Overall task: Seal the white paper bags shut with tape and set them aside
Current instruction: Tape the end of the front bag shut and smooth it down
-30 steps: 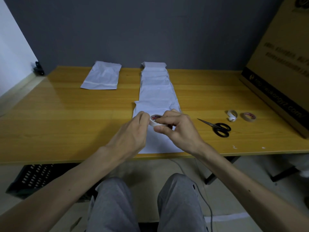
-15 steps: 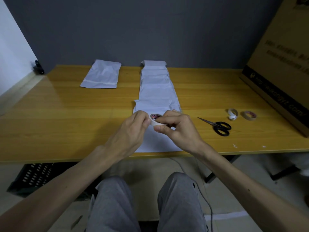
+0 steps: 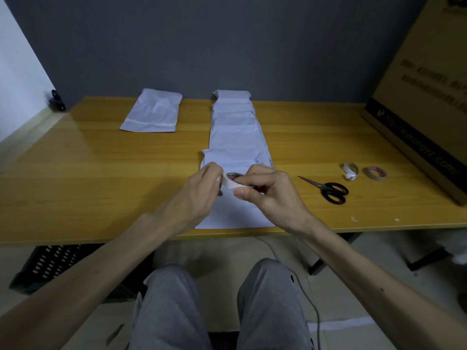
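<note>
A row of overlapping white paper bags (image 3: 237,137) runs from the table's back edge to its front edge in the middle. One more white bag (image 3: 151,114) with a tape strip across it lies apart at the back left. Over the nearest bag, my right hand (image 3: 267,195) grips a small white tape roll (image 3: 231,180). My left hand (image 3: 199,195) pinches the roll's left side, fingertips at the tape's edge.
Black scissors (image 3: 328,190) lie right of the bags on the wooden table (image 3: 88,173). Two more tape rolls (image 3: 350,171) (image 3: 376,173) sit further right. A large cardboard box (image 3: 429,97) stands at the right edge. A black crate (image 3: 45,263) is under the table.
Both hands stay on the tape roll with only slight finger shifts. The view has dipped a little.
</note>
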